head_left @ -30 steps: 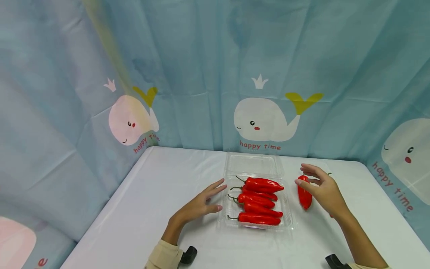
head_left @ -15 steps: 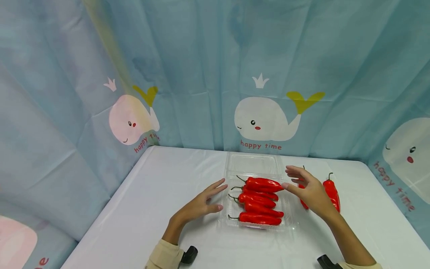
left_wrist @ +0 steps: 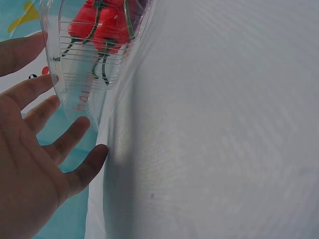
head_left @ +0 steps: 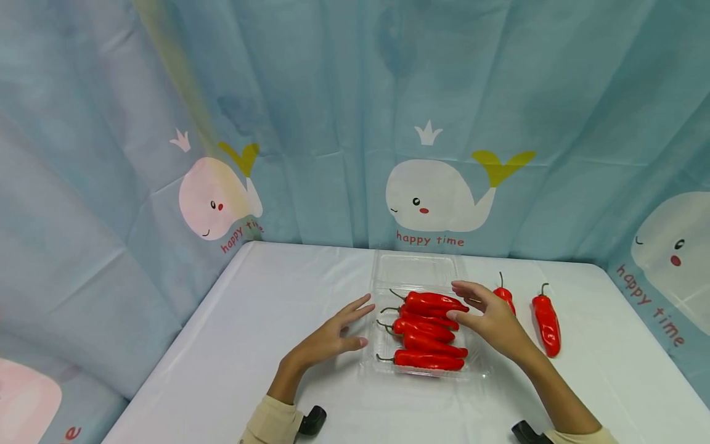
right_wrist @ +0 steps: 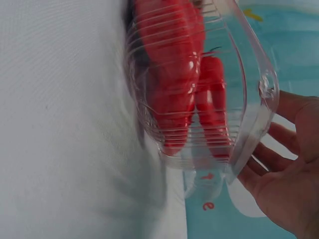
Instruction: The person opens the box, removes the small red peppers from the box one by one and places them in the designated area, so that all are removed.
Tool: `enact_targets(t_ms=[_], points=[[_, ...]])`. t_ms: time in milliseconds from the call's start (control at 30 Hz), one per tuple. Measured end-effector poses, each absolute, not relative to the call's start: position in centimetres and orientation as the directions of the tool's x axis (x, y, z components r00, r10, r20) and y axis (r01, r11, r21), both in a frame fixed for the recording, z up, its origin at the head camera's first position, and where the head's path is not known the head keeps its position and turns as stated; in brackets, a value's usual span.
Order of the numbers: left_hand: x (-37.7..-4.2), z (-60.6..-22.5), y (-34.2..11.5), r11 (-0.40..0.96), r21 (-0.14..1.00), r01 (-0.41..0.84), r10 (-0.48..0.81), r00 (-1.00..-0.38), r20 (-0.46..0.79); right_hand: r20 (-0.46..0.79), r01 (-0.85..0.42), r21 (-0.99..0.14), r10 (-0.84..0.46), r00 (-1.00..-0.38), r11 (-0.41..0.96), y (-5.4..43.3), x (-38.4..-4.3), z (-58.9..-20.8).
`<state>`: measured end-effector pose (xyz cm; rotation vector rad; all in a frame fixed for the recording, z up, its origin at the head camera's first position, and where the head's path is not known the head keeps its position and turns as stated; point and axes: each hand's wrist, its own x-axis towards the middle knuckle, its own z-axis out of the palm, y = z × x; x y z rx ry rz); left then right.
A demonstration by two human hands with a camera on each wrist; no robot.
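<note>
A clear plastic clamshell box holds several red chili peppers in a row, green stems toward the left. My left hand hovers beside the box's left edge, fingers spread, holding nothing. In the left wrist view, the same hand has its fingertips close to the clear wall. My right hand reaches over the box's right side, thumb and fingers apart near the pepper tips. From the right wrist, the hand appears beyond the clear rim with nothing between its fingers.
The box's lid lies folded back behind it. On the white tablecloth, to the right, lie two more red peppers, one partly hidden by my right hand and the other farther out. A blue whale-print curtain rises behind.
My right hand has moved left, from over the loose peppers to the box's right side, uncovering the outer loose pepper. My left hand stays in place.
</note>
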<state>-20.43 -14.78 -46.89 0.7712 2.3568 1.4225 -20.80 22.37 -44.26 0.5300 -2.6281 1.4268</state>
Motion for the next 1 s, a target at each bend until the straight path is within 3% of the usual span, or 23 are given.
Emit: enact_targets(t_ms=[667, 1000], points=[[-20.4, -47.0, -14.8, 0.369, 0.882, 0.293, 0.577, -0.816, 0.030, 0.197, -0.332, -0.771, -0.293, -0.936, 0.544, 20.1, -21.8, -45.0], [-20.5, -47.0, -14.8, 0.360, 0.886, 0.294, 0.581, -0.813, 0.034, 0.228, -0.372, -0.713, -0.305, -0.925, 0.595, 19.7, -22.0, -45.3]])
